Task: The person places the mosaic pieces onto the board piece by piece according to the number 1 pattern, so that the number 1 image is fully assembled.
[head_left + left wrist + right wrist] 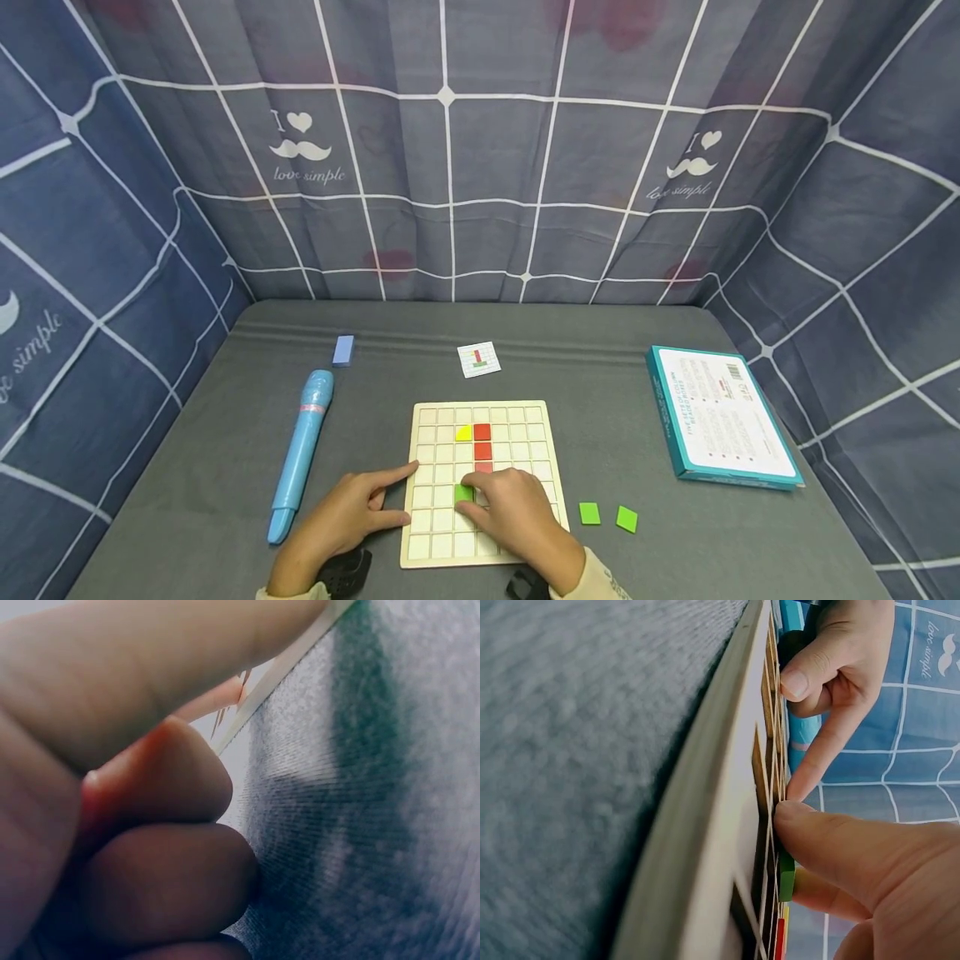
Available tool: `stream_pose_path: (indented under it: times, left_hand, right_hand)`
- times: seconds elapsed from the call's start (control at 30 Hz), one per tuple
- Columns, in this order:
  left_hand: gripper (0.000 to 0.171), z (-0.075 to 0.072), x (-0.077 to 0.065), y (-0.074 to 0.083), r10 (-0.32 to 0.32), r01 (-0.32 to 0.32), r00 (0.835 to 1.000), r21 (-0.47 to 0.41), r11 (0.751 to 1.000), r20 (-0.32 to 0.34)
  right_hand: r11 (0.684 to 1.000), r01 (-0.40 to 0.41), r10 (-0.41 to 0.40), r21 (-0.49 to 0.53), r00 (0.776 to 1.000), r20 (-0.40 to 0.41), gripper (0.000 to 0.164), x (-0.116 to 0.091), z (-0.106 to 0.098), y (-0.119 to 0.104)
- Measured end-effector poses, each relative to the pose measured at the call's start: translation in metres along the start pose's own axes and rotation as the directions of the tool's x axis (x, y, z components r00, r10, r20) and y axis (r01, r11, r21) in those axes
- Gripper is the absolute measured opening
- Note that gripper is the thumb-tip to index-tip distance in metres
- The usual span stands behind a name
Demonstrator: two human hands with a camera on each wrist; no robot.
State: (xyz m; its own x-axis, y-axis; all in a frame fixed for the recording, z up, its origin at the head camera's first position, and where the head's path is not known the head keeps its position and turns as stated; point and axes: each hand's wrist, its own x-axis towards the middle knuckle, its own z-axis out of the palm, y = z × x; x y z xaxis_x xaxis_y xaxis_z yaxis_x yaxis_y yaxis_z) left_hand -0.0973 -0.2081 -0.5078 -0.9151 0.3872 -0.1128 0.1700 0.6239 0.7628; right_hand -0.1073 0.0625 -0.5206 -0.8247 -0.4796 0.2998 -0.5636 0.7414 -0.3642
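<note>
A pale wooden grid board point(525, 467) lies flat on the table. Three red tiles point(482, 451) stand in one column of it, with a yellow tile point(464, 432) left of the topmost. My right hand point(517, 510) pinches a green tile point(464, 493) between thumb and fingers over a square below and left of the lowest red one. In the right wrist view this green tile point(787, 876) stands partly above the grid. My left hand point(347, 507) touches the board's left edge with extended index finger and thumb; its other fingers point(169, 881) are curled under.
Two loose green tiles point(589, 513) lie right of the board. Behind it is a small pattern card point(478, 359). A blue microphone-shaped case point(302, 454) and a small blue block point(342, 351) lie to the left, a teal-edged box point(723, 417) to the right. Curtains point(487, 150) enclose the table.
</note>
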Motion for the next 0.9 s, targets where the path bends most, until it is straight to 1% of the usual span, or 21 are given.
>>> stream_pose_path:
  times: [0.1,0.23,0.43,0.57,0.8,0.9]
  left_hand:
    - [0.066,-0.0006,0.0002,0.0003,-0.001,0.001,1.000,-0.004,1.000,-0.004]
    - [0.066,-0.0009,0.0001,0.0005,-0.006,0.005,1.000,-0.003,1.000,-0.007]
    - [0.066,0.0004,0.0007,0.0011,-0.002,0.002,1.000,0.009,1.000,-0.009]
    - [0.066,0.0001,0.0014,0.0018,0.003,-0.003,1.000,-0.005,1.000,-0.015]
    - [0.067,-0.0012,0.0020,0.0033,-0.033,0.033,0.999,-0.021,0.999,0.003]
    - [0.067,-0.0014,0.0020,0.0032,-0.037,0.037,0.999,-0.024,0.999,0.004]
  right_hand:
    - [1.000,-0.013,0.014,-0.006,1.000,0.007,0.022,0.0014,-0.0008,-0.0006]
    - [0.999,-0.035,0.035,0.014,0.999,0.019,0.023,0.0021,-0.0017,-0.0004]
    - [0.998,-0.050,0.051,0.040,0.998,-0.023,0.022,-0.0027,-0.0009,0.0012]
    - [0.997,-0.054,0.056,0.058,0.998,-0.028,0.020,-0.0038,0.0000,0.0021]
    - [0.996,-0.064,0.067,0.066,0.997,-0.033,0.019,-0.0036,-0.0020,0.0019]
    - [0.996,-0.064,0.066,0.069,0.997,-0.033,0.017,-0.0044,-0.0029,0.0014]
